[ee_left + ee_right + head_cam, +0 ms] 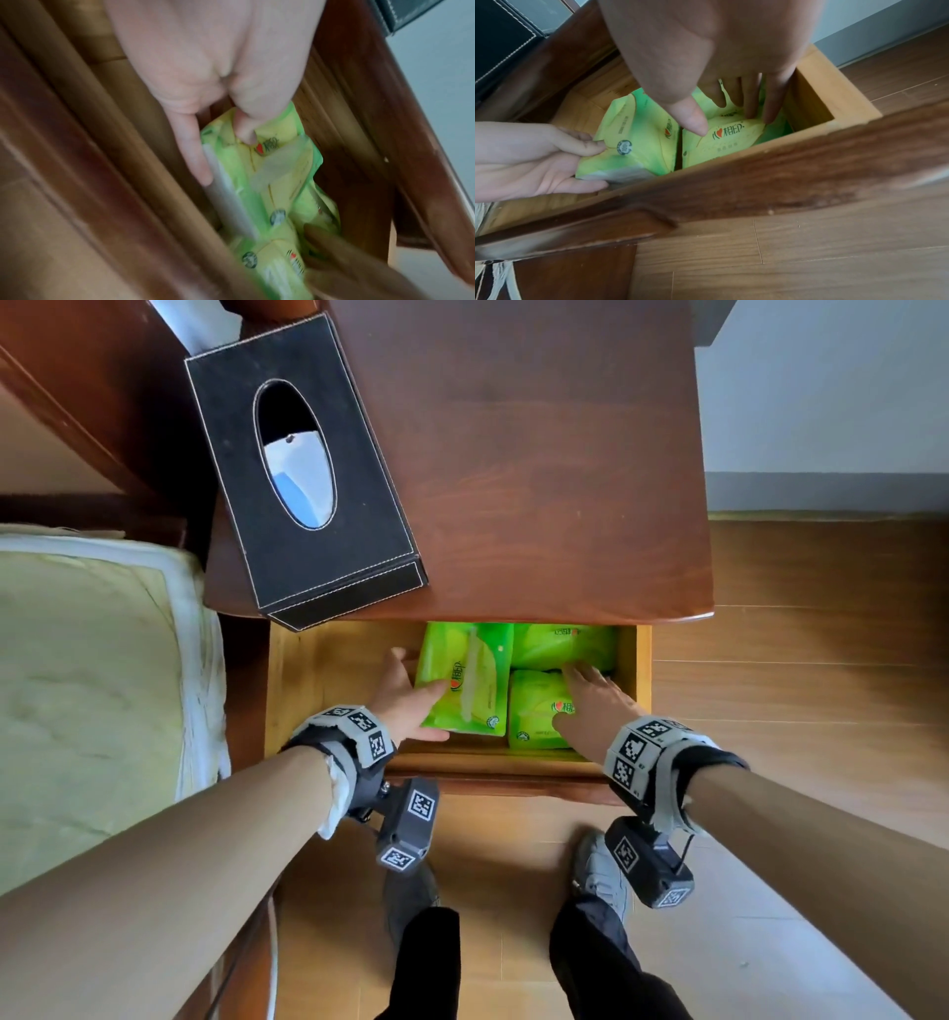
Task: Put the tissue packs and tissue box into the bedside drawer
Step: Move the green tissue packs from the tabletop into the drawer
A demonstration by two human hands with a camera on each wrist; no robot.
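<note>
A black tissue box (pixel 303 469) stands on the bedside table top (pixel 539 480), at its left front corner. Below it the drawer (pixel 328 680) is pulled out, and three green tissue packs lie inside. My left hand (pixel 413 688) grips the left pack (pixel 464 680), thumb on top and fingers under its left edge; the right wrist view shows this pack (pixel 634 138) tilted up. My right hand (pixel 585 693) lies with straight fingers on the front right pack (pixel 534 716), thumb (pixel 695 121) touching its top (pixel 729 138). A third pack (pixel 565 644) sits behind.
The drawer's left part shows bare wood floor. A mattress (pixel 92 670) lies close on the left of the bedside table. My feet (pixel 601 870) stand on the wooden floor (pixel 821 685) in front of the drawer's dark front panel (pixel 757 172).
</note>
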